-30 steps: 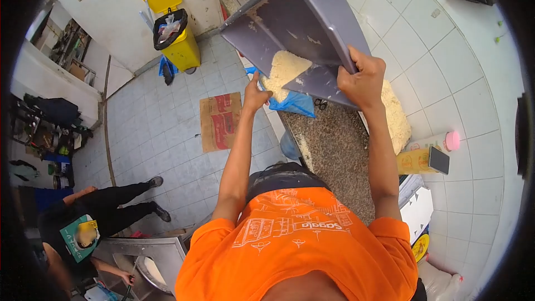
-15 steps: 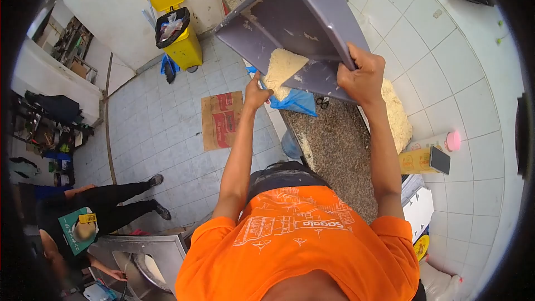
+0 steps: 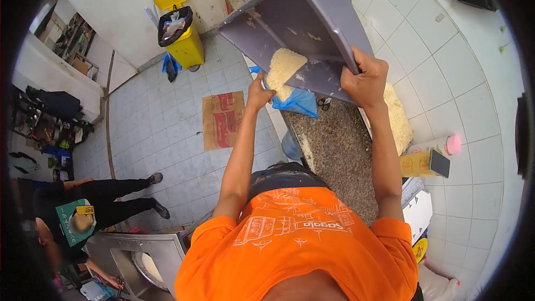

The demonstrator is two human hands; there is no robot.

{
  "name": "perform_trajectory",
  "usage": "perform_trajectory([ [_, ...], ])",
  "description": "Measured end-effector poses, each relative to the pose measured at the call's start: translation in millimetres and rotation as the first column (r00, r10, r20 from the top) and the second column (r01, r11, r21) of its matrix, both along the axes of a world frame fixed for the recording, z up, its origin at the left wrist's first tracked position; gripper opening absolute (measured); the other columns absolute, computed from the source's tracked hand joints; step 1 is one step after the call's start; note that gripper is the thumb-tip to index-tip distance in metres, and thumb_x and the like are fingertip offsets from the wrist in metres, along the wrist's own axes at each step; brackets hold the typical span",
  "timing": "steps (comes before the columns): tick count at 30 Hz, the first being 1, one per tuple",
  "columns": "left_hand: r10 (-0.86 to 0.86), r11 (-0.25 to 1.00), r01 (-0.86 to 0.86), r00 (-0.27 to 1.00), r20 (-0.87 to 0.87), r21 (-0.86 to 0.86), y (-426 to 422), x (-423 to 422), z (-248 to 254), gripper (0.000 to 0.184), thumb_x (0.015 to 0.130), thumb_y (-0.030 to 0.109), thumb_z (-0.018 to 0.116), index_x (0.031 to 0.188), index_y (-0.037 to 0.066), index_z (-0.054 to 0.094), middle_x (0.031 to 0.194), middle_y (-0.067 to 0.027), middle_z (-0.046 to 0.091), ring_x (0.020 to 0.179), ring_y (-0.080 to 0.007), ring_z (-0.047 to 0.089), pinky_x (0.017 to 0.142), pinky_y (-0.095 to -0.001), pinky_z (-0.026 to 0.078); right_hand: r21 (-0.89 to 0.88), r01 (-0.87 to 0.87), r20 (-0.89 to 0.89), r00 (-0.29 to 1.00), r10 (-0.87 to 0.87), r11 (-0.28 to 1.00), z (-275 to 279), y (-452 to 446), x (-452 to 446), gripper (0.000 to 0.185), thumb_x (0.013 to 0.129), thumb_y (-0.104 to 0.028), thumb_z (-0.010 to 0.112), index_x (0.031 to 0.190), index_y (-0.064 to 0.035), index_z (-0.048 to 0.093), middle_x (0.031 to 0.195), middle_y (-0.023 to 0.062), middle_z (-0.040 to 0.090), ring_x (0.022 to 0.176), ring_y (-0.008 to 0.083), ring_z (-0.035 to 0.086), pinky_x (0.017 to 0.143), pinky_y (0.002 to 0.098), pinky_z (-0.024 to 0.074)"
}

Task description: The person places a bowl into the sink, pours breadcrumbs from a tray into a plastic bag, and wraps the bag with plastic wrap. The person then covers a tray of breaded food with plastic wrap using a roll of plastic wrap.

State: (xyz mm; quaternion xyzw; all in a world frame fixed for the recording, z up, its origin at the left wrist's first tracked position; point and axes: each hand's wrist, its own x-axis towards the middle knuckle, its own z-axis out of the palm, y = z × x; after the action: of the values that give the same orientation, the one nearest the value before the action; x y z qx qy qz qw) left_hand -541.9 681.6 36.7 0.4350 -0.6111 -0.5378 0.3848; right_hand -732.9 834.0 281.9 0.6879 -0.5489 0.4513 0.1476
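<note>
A large grey tub point(image 3: 334, 19) is tipped on its side over the counter. My right hand point(image 3: 365, 78) is closed round its rim on the near right side. Pale, crumbly grains point(image 3: 285, 66) lie in the tub's low corner and spill over its edge into a blue plastic bag point(image 3: 301, 103). My left hand point(image 3: 259, 93) pinches the bag's left side under that corner, thumb pointing right; its fingertips are partly hidden. Behind my right wrist, a heap of similar pale grains point(image 3: 397, 120) shows against the wall.
Scissors point(image 3: 324, 103) lie on the speckled stone counter point(image 3: 340, 156). A yellow container point(image 3: 415, 164) and a pink-capped bottle point(image 3: 440, 145) sit by the tiled wall. Flattened cardboard point(image 3: 223, 121) and a yellow bin point(image 3: 186, 47) are on the floor. Another person point(image 3: 78, 220) stands beside a steel unit point(image 3: 111, 251).
The tub and both hands stay nearly in place, with the view shifted slightly. The grains at the tub's corner have changed shape a little. The other person's arm has moved down.
</note>
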Motion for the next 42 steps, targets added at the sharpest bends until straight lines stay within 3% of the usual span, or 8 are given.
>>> perform_trajectory([
  [7,0.025,1.000,-0.025,0.999,-0.020,0.004,2.1,-4.1,6.1,0.090,0.065,-0.006,0.064,0.146,-0.009,0.025,0.089,-0.0175,0.068,0.051,-0.0167,0.061,0.042,-0.0290,0.048,-0.032,-0.020,-0.019,1.000,0.019,0.999,0.2,2.2,3.9,0.010,0.061,0.002,0.054,0.071,-0.0028,0.054,0.060,0.0150,0.049,0.050,0.0316,0.050,0.048,0.0341,0.0409],
  [15,0.031,0.999,-0.031,1.000,0.001,0.032,1.3,0.5,1.0,0.091,0.066,-0.006,0.065,0.147,-0.006,0.025,0.073,-0.0129,0.066,0.047,-0.0163,0.059,0.041,-0.0292,0.048,-0.079,-0.035,-0.044,0.999,0.032,0.996,-1.6,0.0,6.1,0.010,0.062,0.002,0.054,0.070,-0.0033,0.055,0.060,0.0148,0.049,0.049,0.0313,0.049,0.047,0.0337,0.0405],
  [18,-0.009,0.998,0.006,0.999,0.037,0.058,4.8,3.0,8.1,0.092,0.066,-0.003,0.068,0.147,-0.006,0.026,0.089,-0.0147,0.068,0.052,-0.0144,0.059,0.046,-0.0280,0.048,-0.034,-0.012,-0.026,1.000,0.011,0.999,-1.3,4.2,3.1,0.012,0.062,0.002,0.054,0.072,-0.0038,0.057,0.060,0.0143,0.051,0.050,0.0304,0.051,0.047,0.0333,0.0406],
  [24,0.011,0.998,-0.017,0.996,0.085,0.066,4.5,2.4,9.2,0.093,0.065,-0.002,0.069,0.147,-0.007,0.025,0.094,-0.0163,0.068,0.053,-0.0146,0.059,0.048,-0.0284,0.048,-0.092,-0.034,-0.038,0.999,0.031,0.995,-4.0,2.3,6.8,0.013,0.061,0.002,0.054,0.072,-0.0045,0.058,0.059,0.0132,0.050,0.048,0.0283,0.050,0.047,0.0328,0.0403],
  [26,0.009,0.999,-0.011,0.999,0.047,0.035,2.9,1.4,2.3,0.093,0.065,-0.002,0.068,0.147,-0.006,0.025,0.093,-0.0162,0.068,0.053,-0.0148,0.059,0.048,-0.0284,0.048,-0.016,-0.007,-0.022,1.000,0.007,1.000,-4.0,3.3,-0.9,0.013,0.061,0.002,0.054,0.071,-0.0045,0.057,0.059,0.0127,0.050,0.048,0.0280,0.049,0.047,0.0329,0.0399],
  [34,0.004,0.999,-0.007,0.998,0.059,0.039,-4.4,0.4,-11.5,0.092,0.066,-0.002,0.068,0.147,-0.006,0.026,0.095,-0.0167,0.068,0.052,-0.0145,0.059,0.046,-0.0282,0.048,-0.085,-0.009,-0.028,1.000,0.007,0.996,-4.4,2.0,0.0,0.011,0.061,0.002,0.055,0.070,-0.0044,0.056,0.059,0.0126,0.049,0.048,0.0289,0.050,0.046,0.0333,0.0397],
  [36,0.019,1.000,-0.019,1.000,-0.004,0.006,-5.1,-0.7,-11.2,0.091,0.065,-0.004,0.066,0.146,-0.010,0.025,0.074,-0.0153,0.066,0.049,-0.0169,0.061,0.042,-0.0291,0.048,-0.057,0.022,0.008,1.000,-0.022,0.998,-4.2,3.2,-1.7,0.011,0.061,0.002,0.055,0.071,-0.0045,0.056,0.059,0.0126,0.050,0.048,0.0295,0.050,0.046,0.0335,0.0398],
  [42,0.017,1.000,-0.017,1.000,-0.006,0.014,-1.6,0.4,-5.1,0.091,0.065,-0.004,0.066,0.146,-0.010,0.025,0.082,-0.0156,0.067,0.052,-0.0161,0.061,0.041,-0.0295,0.048,-0.061,0.018,-0.026,0.999,-0.019,0.998,-3.7,2.5,-1.0,0.013,0.062,0.002,0.056,0.073,-0.0043,0.059,0.060,0.0136,0.051,0.049,0.0295,0.051,0.047,0.0331,0.0412],
])
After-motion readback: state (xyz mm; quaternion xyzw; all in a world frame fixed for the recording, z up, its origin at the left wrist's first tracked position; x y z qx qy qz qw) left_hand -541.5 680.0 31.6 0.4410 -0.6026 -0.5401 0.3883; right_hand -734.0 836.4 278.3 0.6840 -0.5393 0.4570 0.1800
